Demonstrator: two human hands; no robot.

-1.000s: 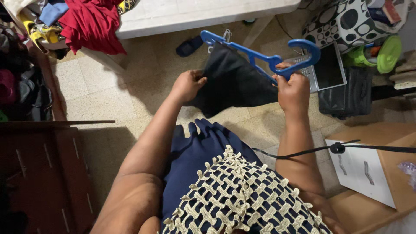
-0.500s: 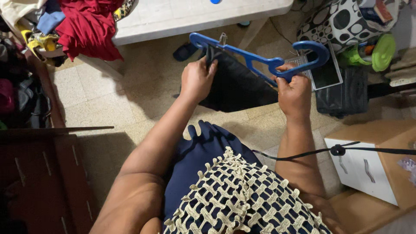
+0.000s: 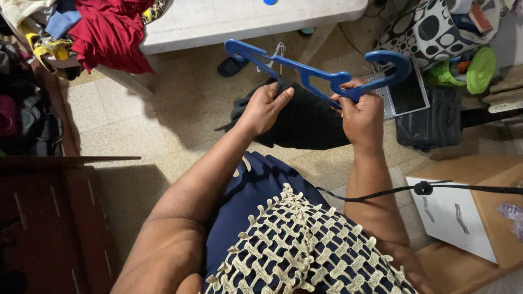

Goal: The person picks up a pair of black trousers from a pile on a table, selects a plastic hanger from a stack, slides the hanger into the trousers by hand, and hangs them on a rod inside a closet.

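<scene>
Sitting nearest the camera, the person's lap is showing a navy garment (image 3: 245, 207) under a cream crocheted net top (image 3: 305, 250), with a thin black cord (image 3: 381, 191) running across to the right. Beyond it, the left hand (image 3: 265, 107) is gripping a dark cloth (image 3: 305, 120), fingers curled over its upper edge and thumb spread, while the cloth is sagging below the hanger and above the tiled floor (image 3: 136, 125). The right hand (image 3: 359, 111) is closing tightly around the neck of a blue plastic hanger (image 3: 305, 68), just below its hook, holding it tilted with the hook to the right. Farther off, a laptop (image 3: 400, 90) is lying on a black case behind the hook. At the far edge, a white table (image 3: 245, 19) is carrying a red garment (image 3: 109, 30) draped over its left corner.
</scene>
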